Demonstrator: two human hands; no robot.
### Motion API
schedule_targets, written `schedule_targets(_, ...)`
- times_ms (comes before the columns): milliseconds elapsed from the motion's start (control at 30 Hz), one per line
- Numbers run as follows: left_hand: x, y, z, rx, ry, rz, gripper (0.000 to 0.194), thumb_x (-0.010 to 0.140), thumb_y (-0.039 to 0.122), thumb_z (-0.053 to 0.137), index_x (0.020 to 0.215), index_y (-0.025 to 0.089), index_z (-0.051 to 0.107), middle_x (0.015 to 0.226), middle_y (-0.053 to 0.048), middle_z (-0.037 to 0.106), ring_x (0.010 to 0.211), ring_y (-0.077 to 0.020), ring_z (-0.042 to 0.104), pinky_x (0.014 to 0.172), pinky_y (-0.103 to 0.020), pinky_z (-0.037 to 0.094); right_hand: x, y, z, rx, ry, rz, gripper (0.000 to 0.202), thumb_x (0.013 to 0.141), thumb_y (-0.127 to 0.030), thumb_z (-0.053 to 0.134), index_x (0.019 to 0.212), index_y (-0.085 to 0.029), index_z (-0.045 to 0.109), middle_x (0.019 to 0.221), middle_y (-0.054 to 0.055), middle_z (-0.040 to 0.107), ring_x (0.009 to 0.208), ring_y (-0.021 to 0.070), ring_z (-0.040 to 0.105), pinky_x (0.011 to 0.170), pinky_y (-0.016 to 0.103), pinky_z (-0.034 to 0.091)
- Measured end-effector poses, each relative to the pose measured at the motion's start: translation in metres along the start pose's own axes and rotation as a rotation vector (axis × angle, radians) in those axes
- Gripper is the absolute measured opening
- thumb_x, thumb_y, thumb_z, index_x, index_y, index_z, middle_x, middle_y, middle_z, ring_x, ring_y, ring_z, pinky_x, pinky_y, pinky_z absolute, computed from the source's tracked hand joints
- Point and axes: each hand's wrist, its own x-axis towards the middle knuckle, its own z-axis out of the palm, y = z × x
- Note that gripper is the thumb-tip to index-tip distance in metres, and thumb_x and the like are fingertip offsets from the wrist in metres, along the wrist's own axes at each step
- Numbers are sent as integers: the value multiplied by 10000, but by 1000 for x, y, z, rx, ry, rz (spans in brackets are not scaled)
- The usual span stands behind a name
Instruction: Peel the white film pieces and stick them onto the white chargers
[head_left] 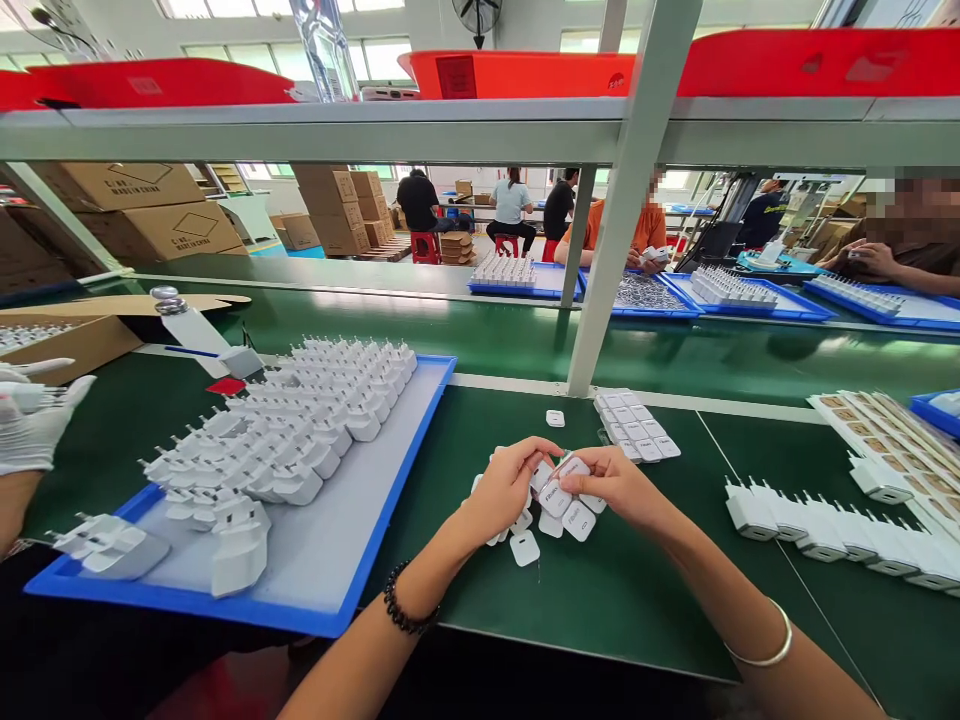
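My left hand (504,490) and my right hand (616,485) meet over the green worktop, fingers pinched. Between them are small white square charger covers (553,498), printed with dark lettering and a small slot. My right thumb presses on one of these covers; the fingers of my left hand close on the edge of the same cluster, partly hidden. More loose covers (525,547) lie in a pile under and around my hands. A single cover (555,418) lies apart, farther back. Behind my right hand sits a neat block of covers (636,425) in rows.
On the left, a blue-rimmed tray (405,470) bears many white plug chargers (300,420). Another row of chargers (832,530) stands at right, near stacked strips (885,440). A metal post (619,220) rises behind my hands. A co-worker's gloved hand (34,415) is at far left.
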Motion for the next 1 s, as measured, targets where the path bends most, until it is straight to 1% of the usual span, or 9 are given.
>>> schedule_targets(167,-1,7,5,72,-51,36,288,984,315,359,964,176,610,879,-26,657,765,-148,559,702,-265,410,2,4,4,1,-11,22,237,707,-360,770,733,-132,713,645,12,676,581,146,590,561,253,441)
schedule_targets(233,-1,9,3,86,-81,20,323,987,341,347,873,174,599,789,-6,624,697,-133,527,653,-255,390,2,5,4,19,-33,29,218,714,-342,765,750,-133,713,668,14,687,590,142,596,569,248,442)
schedule_targets(333,1,9,-2,104,-95,-6,368,977,363,357,718,175,539,639,28,523,591,-113,443,575,-246,342,1,6,4,60,-71,66,193,715,-316,760,772,-137,717,701,22,709,604,144,617,576,245,452)
schedule_targets(400,2,7,-3,115,-66,-34,368,969,359,355,686,177,503,618,35,489,574,-109,419,553,-239,328,0,5,4,72,-93,83,196,715,-312,760,791,-135,725,721,32,723,627,155,636,583,247,461)
schedule_targets(467,4,3,-2,126,-13,-77,363,971,350,319,697,180,485,633,32,492,573,-110,427,540,-230,335,0,4,4,71,-103,78,211,716,-319,761,812,-133,732,733,38,730,650,164,649,595,252,469)
schedule_targets(600,6,-3,2,207,103,-161,334,963,300,296,690,191,454,631,19,509,566,-125,450,531,-234,327,2,4,6,52,-70,63,234,702,-334,771,803,-127,730,725,30,722,636,152,634,594,248,465)
schedule_targets(733,6,-1,3,354,205,-217,279,959,222,301,726,201,454,637,1,530,564,-150,463,548,-258,284,4,0,3,23,-27,158,266,676,-372,782,747,-129,704,654,12,696,574,135,609,548,235,450)
schedule_targets(900,8,8,6,500,219,-279,252,963,185,318,792,202,503,669,-25,598,581,-176,536,546,-263,276,2,-7,-4,-6,-44,226,260,663,-357,781,735,-123,694,641,24,697,542,131,603,512,224,434)
schedule_targets(1000,10,9,2,574,213,-306,253,972,198,331,816,198,530,696,-33,634,598,-184,572,542,-264,288,0,-10,-7,-29,-45,232,257,653,-354,784,727,-127,691,633,19,690,530,118,585,505,215,421)
